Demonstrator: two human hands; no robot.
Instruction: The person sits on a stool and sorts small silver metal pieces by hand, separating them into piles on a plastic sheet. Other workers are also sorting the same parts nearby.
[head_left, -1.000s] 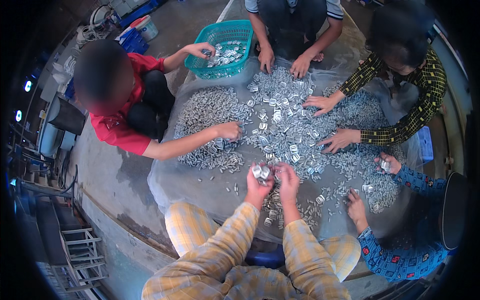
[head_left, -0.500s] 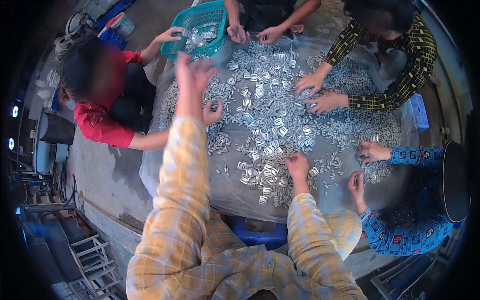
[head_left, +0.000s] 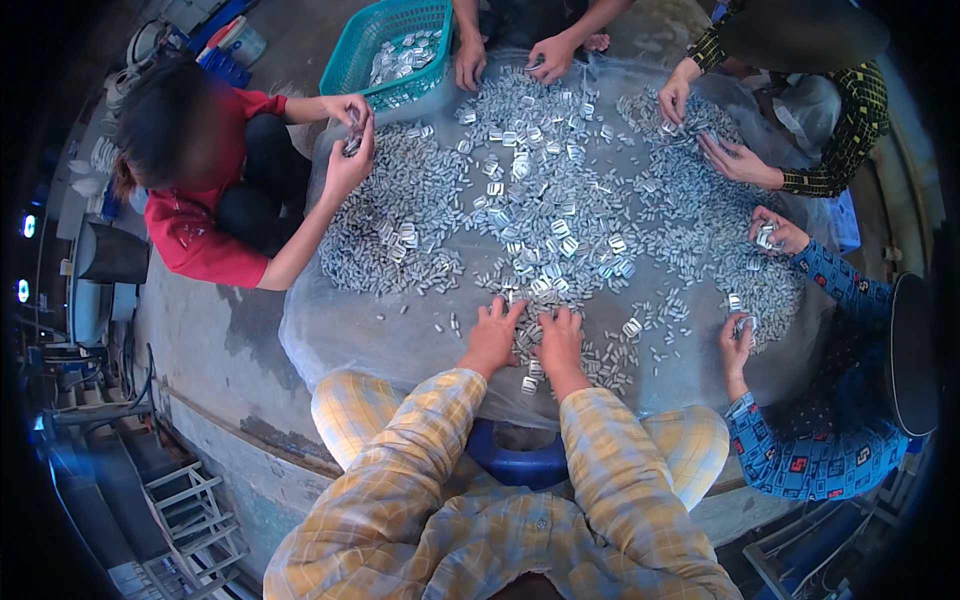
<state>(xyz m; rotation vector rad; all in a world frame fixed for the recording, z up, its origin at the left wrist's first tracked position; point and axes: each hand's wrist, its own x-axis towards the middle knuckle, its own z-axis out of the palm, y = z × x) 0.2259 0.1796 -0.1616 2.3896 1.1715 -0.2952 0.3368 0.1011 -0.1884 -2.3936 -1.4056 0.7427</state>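
Note:
Both my hands reach down to the near end of a long central heap of small grey metal pieces (head_left: 560,225). My left hand (head_left: 490,338) rests palm down at its left edge, fingers spread among the pieces. Close beside it, my right hand (head_left: 560,345) touches the heap with its fingers apart and bent down; the fingertips are partly hidden. Shiny, squarish slotted metal pieces (head_left: 532,372) lie between and beyond my hands, mixed with many small grey slugs. I see nothing gripped in either hand.
A translucent sheet (head_left: 330,340) lies under the heaps. A teal basket (head_left: 340,62) holding shiny pieces stands at the far left. Co-workers' hands (head_left: 345,150) work around the other sides. A blue plastic stool (head_left: 515,465) is by my legs.
My left hand has come back from near the basket to the heap beside my right hand. My right hand has shifted slightly left. The basket moved slightly; co-workers' hands moved, several now holding pieces.

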